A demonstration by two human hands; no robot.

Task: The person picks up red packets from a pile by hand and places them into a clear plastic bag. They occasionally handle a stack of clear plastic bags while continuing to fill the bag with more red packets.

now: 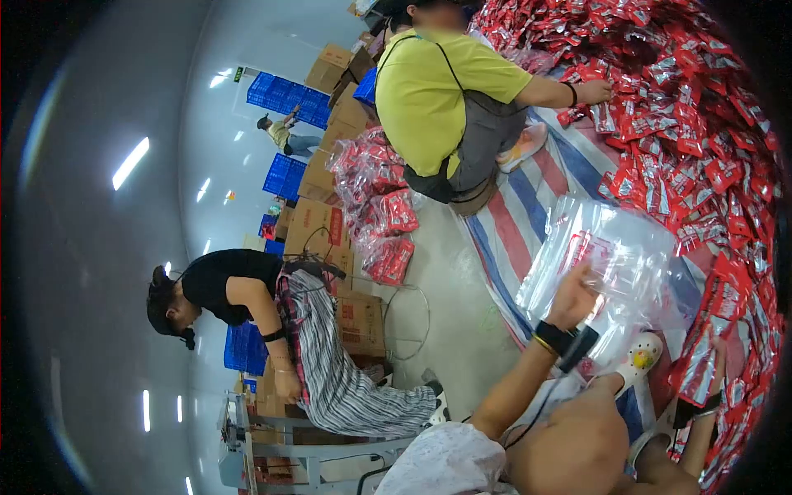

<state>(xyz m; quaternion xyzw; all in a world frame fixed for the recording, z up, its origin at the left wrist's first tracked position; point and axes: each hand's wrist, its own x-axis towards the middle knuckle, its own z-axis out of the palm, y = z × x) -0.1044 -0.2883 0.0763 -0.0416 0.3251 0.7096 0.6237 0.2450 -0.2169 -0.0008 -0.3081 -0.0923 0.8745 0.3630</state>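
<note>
Clear plastic bags [610, 235], layered and partly filled with air, are gripped by my left hand [573, 297], which has a dark band on its wrist. Red and white printing shows through the plastic. On the right, my right hand [716, 367] is partly hidden among red packets and is closed on a red packet [695, 363]. A large heap of red packets [660, 124] lies beside both hands, on a striped sheet [503, 219].
A person in yellow [421, 99] crouches at the heap, one hand on it. Another person in black [235, 285] bends near cardboard boxes [359, 322]. Bagged red packets [384, 214] lie on the floor. A farther person [280, 134] stands by blue crates [285, 97].
</note>
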